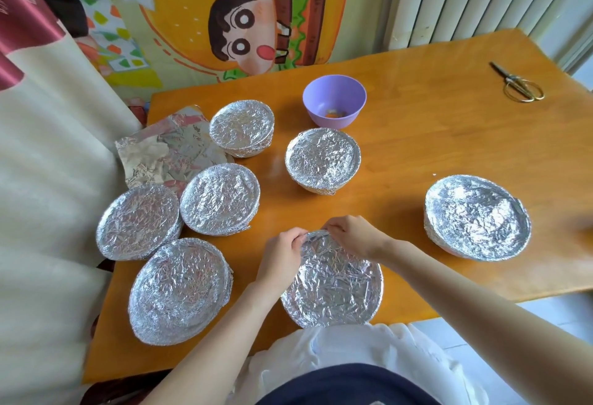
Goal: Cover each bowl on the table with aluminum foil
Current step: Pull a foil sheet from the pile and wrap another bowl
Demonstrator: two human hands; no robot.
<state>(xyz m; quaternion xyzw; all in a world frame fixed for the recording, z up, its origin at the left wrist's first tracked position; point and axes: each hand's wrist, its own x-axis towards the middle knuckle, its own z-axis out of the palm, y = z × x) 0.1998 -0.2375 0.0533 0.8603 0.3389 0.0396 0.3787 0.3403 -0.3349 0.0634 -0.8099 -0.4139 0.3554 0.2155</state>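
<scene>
Both hands gripped the foil at the far rim of the nearest bowl, which sat at the table's near edge. The left hand and right hand pinched it close together, apparently to crimp it under the lip. The fingertips were hidden, and so was the bowl's body. The purple bowl stood uncovered and its contents were indistinct. A spare sheet lay partly beneath the covered bowls.

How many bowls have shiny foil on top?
7: back-left bowl, centre bowl, mid-left bowl, far-left bowl, front-left bowl, right bowl, and the front bowl, pinched by the left hand and right hand. The purple bowl is bare.
</scene>
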